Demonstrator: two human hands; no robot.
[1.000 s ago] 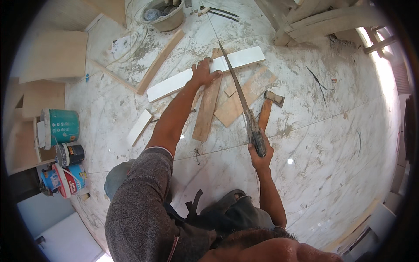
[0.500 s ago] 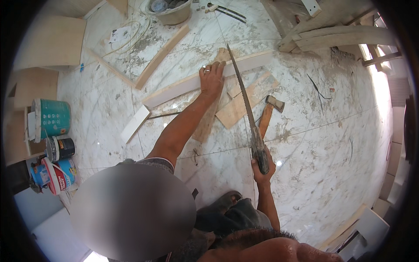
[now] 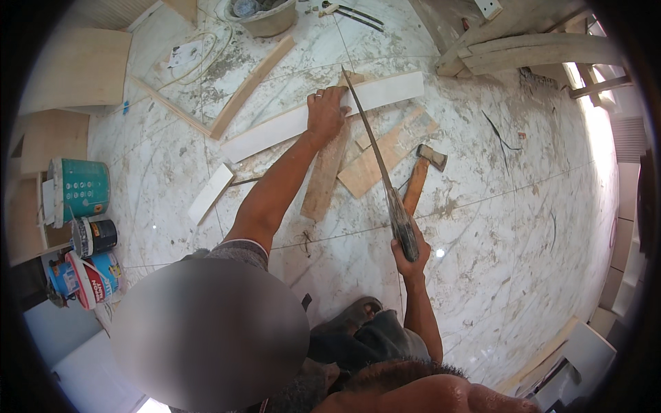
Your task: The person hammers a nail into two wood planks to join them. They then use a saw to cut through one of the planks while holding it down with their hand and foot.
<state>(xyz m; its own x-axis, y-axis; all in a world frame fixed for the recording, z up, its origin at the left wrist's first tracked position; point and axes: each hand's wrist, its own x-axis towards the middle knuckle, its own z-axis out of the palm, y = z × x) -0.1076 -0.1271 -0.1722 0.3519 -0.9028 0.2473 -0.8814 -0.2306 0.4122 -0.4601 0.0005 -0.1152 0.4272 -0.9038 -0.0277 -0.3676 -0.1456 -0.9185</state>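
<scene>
A long white board (image 3: 275,128) lies across a narrow wooden plank (image 3: 323,175) on the marble floor. My left hand (image 3: 326,113) presses flat on the white board near its middle. A hand saw (image 3: 377,165) is held by its dark handle in my right hand (image 3: 409,253). The thin blade reaches forward, its tip just past the board's far edge, right beside my left hand. A flat wooden offcut (image 3: 385,151) lies under the blade, right of the plank.
A hammer (image 3: 421,176) lies right of the saw. Paint tins and a teal bucket (image 3: 81,189) stand at the left. A basin (image 3: 265,17) sits at the top, stacked planks (image 3: 523,51) at the top right. A short white piece (image 3: 211,193) lies left.
The view has shifted nearer the board. My left hand slid along the white board to press beside the blade. The saw has swung so its blade crosses the board.
</scene>
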